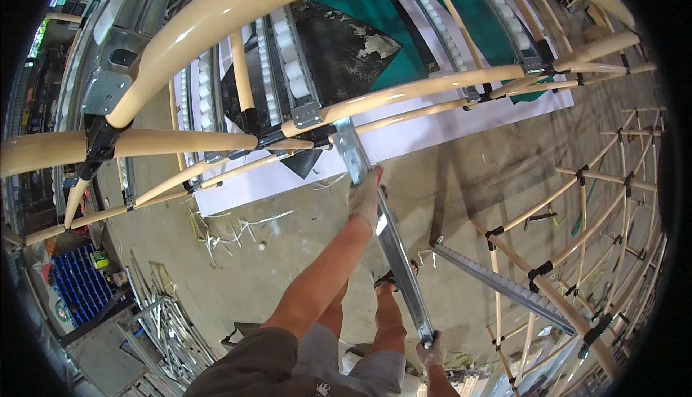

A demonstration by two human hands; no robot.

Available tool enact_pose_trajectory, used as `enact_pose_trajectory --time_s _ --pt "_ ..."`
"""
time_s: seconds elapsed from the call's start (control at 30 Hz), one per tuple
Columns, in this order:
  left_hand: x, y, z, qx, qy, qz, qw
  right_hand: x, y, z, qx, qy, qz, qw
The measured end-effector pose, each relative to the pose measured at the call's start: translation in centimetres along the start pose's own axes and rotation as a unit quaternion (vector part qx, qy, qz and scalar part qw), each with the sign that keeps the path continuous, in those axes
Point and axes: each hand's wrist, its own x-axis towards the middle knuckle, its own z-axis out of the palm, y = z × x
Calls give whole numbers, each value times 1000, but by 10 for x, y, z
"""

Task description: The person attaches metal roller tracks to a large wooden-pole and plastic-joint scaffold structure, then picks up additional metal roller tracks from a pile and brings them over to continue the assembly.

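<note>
A long silvery metal channel rail [400,263] slants from the near right up toward the beige pipe rack [440,83]. My left hand [365,199], in a pale glove, is wrapped around the rail near its far end. That end reaches the rack's front crossbar, beside a black joint; whether it touches cannot be made out. Close to my body, my right hand [432,354], also gloved, grips the rail's near end. Roller tracks [292,62] with white wheels are fixed in the rack, seated in metal brackets [308,116] on the crossbar.
Another roller track [504,289] leans against a second pipe frame [544,271] at right. Metal offcuts [162,321] and a blue crate [81,285] lie at lower left. White strips [241,232] litter the floor. White sheeting [245,191] lies under the rack.
</note>
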Motion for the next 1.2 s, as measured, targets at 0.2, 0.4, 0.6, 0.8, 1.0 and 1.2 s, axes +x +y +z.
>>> enact_pose_trajectory --time_s 0.2,0.4,0.6,0.8,1.0,1.2 --pt "79 26 -37 35 -31 287 957 88 -231 -14 71 -28 -132 988" --pt "-41 -99 -224 444 -53 283 848 204 -459 6 123 -1 -265 956" --pt "-54 -163 -259 687 -72 191 698 297 -661 40 -58 51 -362 929" --pt "-29 -150 -246 724 -44 181 664 302 -755 57 22 50 -281 958" --pt "-8 -145 -244 739 -94 188 640 381 -731 85 17 116 -317 941" --pt "-10 -130 -232 734 -68 171 654 318 -733 49 35 36 -293 955"
